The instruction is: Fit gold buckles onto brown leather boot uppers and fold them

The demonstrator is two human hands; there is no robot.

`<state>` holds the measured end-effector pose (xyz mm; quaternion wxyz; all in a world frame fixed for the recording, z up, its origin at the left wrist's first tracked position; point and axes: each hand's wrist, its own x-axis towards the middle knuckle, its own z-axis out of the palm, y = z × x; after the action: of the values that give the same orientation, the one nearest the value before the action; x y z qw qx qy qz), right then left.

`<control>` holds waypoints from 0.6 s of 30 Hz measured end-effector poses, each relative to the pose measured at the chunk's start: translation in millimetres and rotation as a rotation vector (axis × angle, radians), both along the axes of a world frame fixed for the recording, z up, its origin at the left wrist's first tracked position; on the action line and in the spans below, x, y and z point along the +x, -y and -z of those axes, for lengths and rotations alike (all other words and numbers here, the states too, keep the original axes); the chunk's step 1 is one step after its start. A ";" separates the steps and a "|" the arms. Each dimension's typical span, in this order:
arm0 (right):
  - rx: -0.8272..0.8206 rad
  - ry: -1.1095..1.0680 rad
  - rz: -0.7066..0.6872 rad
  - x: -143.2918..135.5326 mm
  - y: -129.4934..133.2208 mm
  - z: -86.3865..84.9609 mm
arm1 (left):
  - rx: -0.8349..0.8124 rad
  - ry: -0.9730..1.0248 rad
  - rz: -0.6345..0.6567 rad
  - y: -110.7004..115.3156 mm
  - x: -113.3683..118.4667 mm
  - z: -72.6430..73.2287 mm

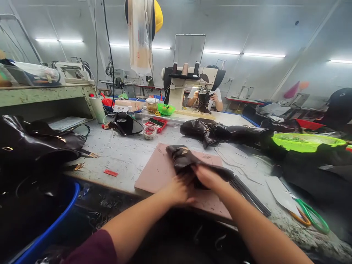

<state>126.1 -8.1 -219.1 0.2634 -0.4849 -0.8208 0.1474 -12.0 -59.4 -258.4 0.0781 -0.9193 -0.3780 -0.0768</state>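
A dark brown leather boot upper (181,156) with a gold buckle lies over a pink board (154,167) on the worktable. My left hand (180,189) grips its near edge, the thumb showing below and the fingertips partly hidden and blurred. Close beside it, my right hand (206,176) is closed on the same upper, fingers turned into the leather. The upper's shaft stretches to the right under my right wrist. Dark strips (251,196) lie just right of the board.
More boot uppers (203,130) lie behind the board, others (41,143) at left above a blue tub (74,194). Green-handled scissors (313,216) rest at right near a lime basket (308,142). Behind a sewing machine (178,84), another person's hands work on a dark piece.
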 end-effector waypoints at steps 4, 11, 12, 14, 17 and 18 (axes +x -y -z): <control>-0.063 -0.059 0.042 26.3 -23.4 0.7 | -0.070 -0.056 0.019 -23.5 19.4 -10.6; -0.182 -0.029 -0.098 42.6 -0.1 25.4 | -0.186 0.012 0.033 -39.4 -3.0 -18.4; -0.182 -0.013 -0.123 39.2 6.4 32.1 | -0.199 0.031 0.007 -38.3 -6.1 -17.9; -0.126 0.026 -0.143 29.5 18.3 47.1 | -0.209 0.086 -0.086 -34.4 -7.9 -14.8; 0.027 0.069 -0.127 18.1 30.5 66.9 | -0.187 0.189 -0.259 -28.0 -5.1 -6.5; 0.065 0.067 -0.126 17.5 32.8 71.1 | -0.173 0.223 -0.300 -27.2 -4.6 -3.8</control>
<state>143.6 -40.9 -290.2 0.2417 -0.4280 -0.8624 0.1207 -16.6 -32.2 -254.5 -0.0331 -0.8417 -0.5222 -0.1330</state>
